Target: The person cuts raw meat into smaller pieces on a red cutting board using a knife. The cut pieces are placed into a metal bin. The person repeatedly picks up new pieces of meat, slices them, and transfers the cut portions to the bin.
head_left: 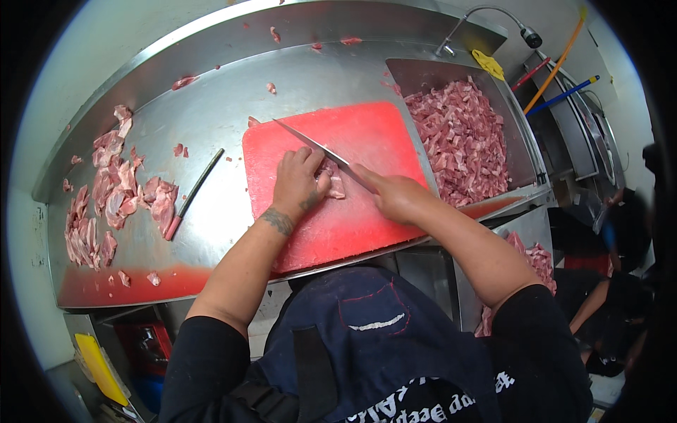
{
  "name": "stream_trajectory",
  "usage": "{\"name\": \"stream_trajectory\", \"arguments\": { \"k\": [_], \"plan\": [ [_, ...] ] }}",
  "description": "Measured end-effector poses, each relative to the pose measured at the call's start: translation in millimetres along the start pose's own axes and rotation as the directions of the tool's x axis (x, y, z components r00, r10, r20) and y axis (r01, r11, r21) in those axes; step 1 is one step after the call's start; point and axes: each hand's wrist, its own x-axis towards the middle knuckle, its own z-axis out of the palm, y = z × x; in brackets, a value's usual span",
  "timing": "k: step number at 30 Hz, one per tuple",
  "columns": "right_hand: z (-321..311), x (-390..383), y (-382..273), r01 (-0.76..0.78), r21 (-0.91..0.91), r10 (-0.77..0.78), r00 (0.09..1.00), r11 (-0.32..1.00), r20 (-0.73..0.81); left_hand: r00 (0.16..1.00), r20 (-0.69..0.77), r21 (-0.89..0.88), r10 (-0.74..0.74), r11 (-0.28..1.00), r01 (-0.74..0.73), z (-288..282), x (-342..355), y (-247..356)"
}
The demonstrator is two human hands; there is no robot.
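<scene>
A red cutting board [374, 141] lies on the steel counter in front of me. My right hand [395, 197] is closed round the handle of a long knife [310, 141], whose blade points to the far left across the board. With bent fingers, my left hand [297, 180] presses a small piece of raw meat [333, 182] against the board, just beside the blade. Part of that meat is hidden under the fingers and the knife.
Raw meat pieces [113, 187] lie at the counter's left, beside a sharpening steel [197, 187]. A sink basin [522, 158] at right holds cut meat strips [458, 134], near a faucet [493, 10] and yellow cloth [488, 63]. Another person [606, 296] is at the far right.
</scene>
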Motion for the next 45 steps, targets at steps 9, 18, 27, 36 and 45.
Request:
{"name": "stream_trajectory", "arguments": {
  "k": [9,18,27,36,45],
  "plan": [
    [-32.8,-56.7,12.9,-0.033,-0.116,0.045,0.994,0.993,0.100,0.998,0.001,0.077,-0.066,0.995,0.066,-12.9,-15.1,-0.1],
    [-10.1,8.1,-22.9,0.019,-0.076,-0.016,0.999,0.997,0.039,1.000,-0.007,0.084,-0.025,0.996,0.026,-7.6,-14.9,-2.3],
    [-27.1,-5.6,-5.4,0.079,-0.108,-0.075,0.996,0.991,0.045,0.995,-0.010,0.065,-0.094,0.993,0.095,-20.3,-26.6,-4.4],
    [-21.3,-28.3,-13.2,-0.034,-0.011,0.036,0.984,0.999,0.176,0.995,-0.026,0.033,-0.093,0.995,0.094,-14.2,-25.6,-8.5],
    [-31.8,47.3,-68.3,0.179,-0.156,-0.161,0.980,0.971,0.119,0.967,-0.078,0.122,-0.242,0.961,0.250,-41.8,-28.8,-39.6]
  ]
}}
